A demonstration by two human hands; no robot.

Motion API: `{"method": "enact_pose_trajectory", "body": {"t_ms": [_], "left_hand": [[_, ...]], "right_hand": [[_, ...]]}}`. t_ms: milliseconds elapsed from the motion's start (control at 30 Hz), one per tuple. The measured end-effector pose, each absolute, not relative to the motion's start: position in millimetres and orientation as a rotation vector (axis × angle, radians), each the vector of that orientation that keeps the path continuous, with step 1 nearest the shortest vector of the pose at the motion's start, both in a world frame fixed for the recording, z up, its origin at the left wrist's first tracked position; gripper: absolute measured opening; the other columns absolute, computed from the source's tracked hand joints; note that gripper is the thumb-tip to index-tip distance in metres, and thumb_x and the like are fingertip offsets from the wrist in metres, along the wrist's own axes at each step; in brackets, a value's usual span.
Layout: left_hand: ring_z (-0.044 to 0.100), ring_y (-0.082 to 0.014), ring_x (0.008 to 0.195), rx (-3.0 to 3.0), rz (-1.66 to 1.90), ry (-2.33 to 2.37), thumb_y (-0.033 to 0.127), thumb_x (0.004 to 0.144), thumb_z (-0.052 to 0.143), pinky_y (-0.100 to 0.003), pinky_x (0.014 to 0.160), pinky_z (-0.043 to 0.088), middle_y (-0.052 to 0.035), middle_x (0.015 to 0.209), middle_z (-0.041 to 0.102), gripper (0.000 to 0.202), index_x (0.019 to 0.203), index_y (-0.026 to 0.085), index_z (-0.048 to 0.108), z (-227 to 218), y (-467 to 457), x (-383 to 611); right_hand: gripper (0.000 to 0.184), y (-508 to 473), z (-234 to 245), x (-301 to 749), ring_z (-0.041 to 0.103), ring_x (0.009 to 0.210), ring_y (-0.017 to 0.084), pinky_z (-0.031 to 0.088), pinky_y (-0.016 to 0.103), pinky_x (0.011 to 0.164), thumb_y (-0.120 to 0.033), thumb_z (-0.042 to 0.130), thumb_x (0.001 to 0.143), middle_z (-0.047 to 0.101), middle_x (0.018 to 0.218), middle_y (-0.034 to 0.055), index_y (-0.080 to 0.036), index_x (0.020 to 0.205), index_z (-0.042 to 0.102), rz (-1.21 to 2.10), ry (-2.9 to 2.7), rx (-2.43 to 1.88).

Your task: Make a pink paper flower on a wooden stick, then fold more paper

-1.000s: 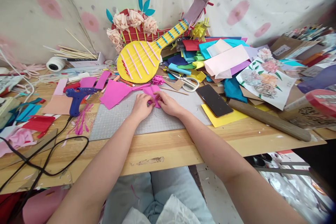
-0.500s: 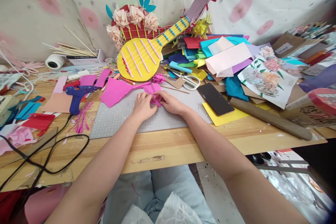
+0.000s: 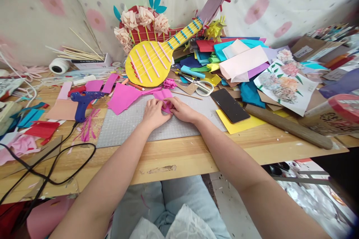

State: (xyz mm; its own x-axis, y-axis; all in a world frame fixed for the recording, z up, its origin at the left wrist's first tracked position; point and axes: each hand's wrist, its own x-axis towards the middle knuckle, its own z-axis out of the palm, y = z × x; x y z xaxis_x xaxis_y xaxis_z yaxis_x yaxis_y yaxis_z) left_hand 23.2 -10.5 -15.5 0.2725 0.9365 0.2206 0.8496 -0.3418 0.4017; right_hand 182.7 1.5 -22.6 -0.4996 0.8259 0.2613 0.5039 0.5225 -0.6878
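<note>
Both hands meet over the grey cutting mat (image 3: 117,130), closed on a small piece of pink crepe paper (image 3: 163,95). My left hand (image 3: 155,114) grips its near left side, fingers bent. From the right, my right hand (image 3: 181,109) pinches the same piece between thumb and fingertips. The fingers partly hide the paper's lower part. Just left of it lies a larger pink crepe sheet (image 3: 123,98), and beyond it a crumpled pink paper bud (image 3: 169,83). A thin wooden stick (image 3: 187,95) rests on the mat beside the right hand.
A blue glue gun (image 3: 82,104) stands at left, its black cable looping over the table. Behind the mat leans a yellow paper lute (image 3: 148,63). Scissors (image 3: 204,87), a phone (image 3: 230,105), a wooden roller (image 3: 291,129) and heaped coloured paper (image 3: 244,61) lie at right.
My fingertips have shifted slightly on the pink crepe paper, and the two hands sit a little closer together. Less of its lower part shows. The other things have stayed in place.
</note>
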Motion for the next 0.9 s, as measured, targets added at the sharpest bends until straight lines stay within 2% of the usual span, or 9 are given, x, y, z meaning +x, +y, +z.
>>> {"method": "enact_pose_trajectory", "body": {"t_ms": [100, 267, 400, 567, 767, 900], "left_hand": [[0.040, -0.0296, 0.105, 2.341, 0.612, 1.663, 0.047, 0.064, 0.063, -0.041, 0.096, 0.032, -0.0095, 0.097, 0.050, 0.037, 0.088, 0.019, 0.058, -14.9, -10.0, 22.7], [0.042, -0.0277, 0.105, 2.329, 0.597, 1.661, 0.034, 0.070, 0.057, -0.040, 0.096, 0.032, -0.0099, 0.099, 0.052, 0.023, 0.086, 0.018, 0.059, -15.3, -7.2, 21.4], [0.043, -0.0267, 0.106, 2.292, 0.609, 1.722, 0.024, 0.074, 0.051, -0.039, 0.095, 0.034, -0.0098, 0.099, 0.053, 0.013, 0.082, 0.018, 0.059, -16.6, -4.5, 21.9], [0.046, -0.0250, 0.103, 2.301, 0.664, 1.700, 0.019, 0.075, 0.049, -0.038, 0.094, 0.036, -0.0092, 0.098, 0.056, 0.014, 0.083, 0.018, 0.060, -19.7, -0.9, 21.2], [0.051, -0.0217, 0.095, 2.285, 0.820, 1.676, 0.002, 0.068, 0.039, -0.037, 0.090, 0.040, -0.0059, 0.091, 0.062, 0.029, 0.081, 0.018, 0.059, -20.0, 7.2, 8.3], [0.049, -0.0190, 0.108, 2.372, 0.896, 1.541, -0.001, 0.063, 0.039, -0.035, 0.098, 0.037, -0.0050, 0.108, 0.061, 0.042, 0.095, 0.018, 0.058, -17.3, 14.6, -6.4]], "right_hand": [[0.056, 1.5, -22.3, 182.3, 0.051, 0.090, 0.014, 0.043, 0.033, 0.087, -0.002, 0.042, 0.071, 0.047, 0.105, 0.0061, -0.021, 0.123, 0.043, 0.731, -2.187, -1.085], [0.045, -0.8, -21.6, 180.3, 0.051, 0.095, 0.016, 0.042, 0.036, 0.089, -0.014, 0.046, 0.079, 0.046, 0.108, 0.0093, -0.018, 0.124, 0.042, 0.690, -2.194, -1.111], [0.048, -3.5, -22.1, 178.6, 0.050, 0.101, 0.017, 0.042, 0.037, 0.090, -0.019, 0.048, 0.081, 0.043, 0.117, 0.0111, -0.020, 0.127, 0.038, 0.613, -2.212, -1.079], [0.052, -3.7, -22.1, 178.6, 0.049, 0.104, 0.018, 0.041, 0.038, 0.092, -0.016, 0.048, 0.079, 0.041, 0.120, 0.0120, -0.020, 0.129, 0.035, 0.593, -2.236, -1.070], [0.055, -2.7, -24.2, 178.6, 0.048, 0.104, 0.018, 0.040, 0.040, 0.094, -0.015, 0.050, 0.077, 0.043, 0.117, 0.0105, -0.022, 0.129, 0.035, 0.581, -2.236, -1.075], [0.053, -5.1, -23.6, 176.5, 0.052, 0.091, 0.015, 0.043, 0.036, 0.088, -0.013, 0.049, 0.075, 0.045, 0.114, 0.0100, -0.020, 0.126, 0.039, 0.601, -2.192, -1.068]]}}
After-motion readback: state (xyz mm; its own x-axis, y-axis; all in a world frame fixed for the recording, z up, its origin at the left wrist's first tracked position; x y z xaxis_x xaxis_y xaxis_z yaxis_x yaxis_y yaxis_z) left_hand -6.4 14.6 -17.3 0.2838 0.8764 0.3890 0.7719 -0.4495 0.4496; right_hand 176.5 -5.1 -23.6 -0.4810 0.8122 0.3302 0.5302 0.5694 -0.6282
